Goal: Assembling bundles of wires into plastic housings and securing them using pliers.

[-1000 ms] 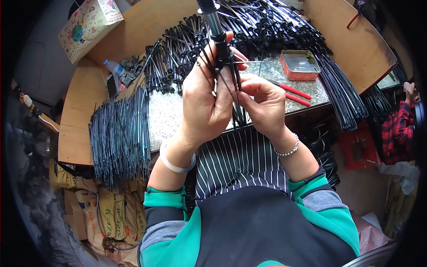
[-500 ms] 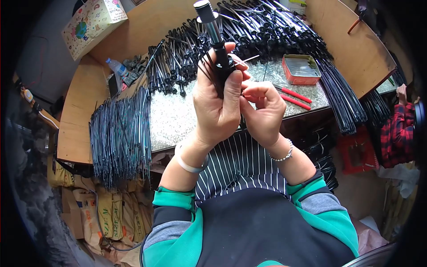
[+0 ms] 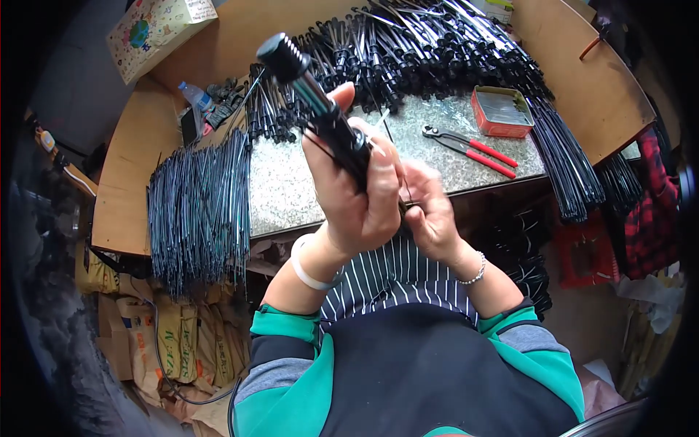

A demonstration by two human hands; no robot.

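Note:
My left hand (image 3: 357, 204) is wrapped around a black cylindrical rod assembly (image 3: 320, 95) with a silver shaft and a ribbed black end. It is tilted, its ribbed end up and to the left. A short white strip (image 3: 381, 122) sticks out beside my left fingers. Close by on the right, my right hand (image 3: 432, 222) pinches a thin dark strand or rod end just below the left hand; its exact shape is partly hidden by the fingers. Red-handled cutting pliers (image 3: 473, 151) lie on the speckled tabletop (image 3: 284, 189), right of both hands.
Many similar black and silver rods (image 3: 408, 54) are heaped along the back. Bundles of thin dark rods (image 3: 196, 211) hang over the left front edge, others (image 3: 568, 160) at the right. A red tin (image 3: 502, 130) holds pale strips. A bottle (image 3: 195, 96) lies back left.
Both hands have come down a little, and the rod assembly has tilted further left. My right hand has turned and dropped below the left hand. The pliers now show fully.

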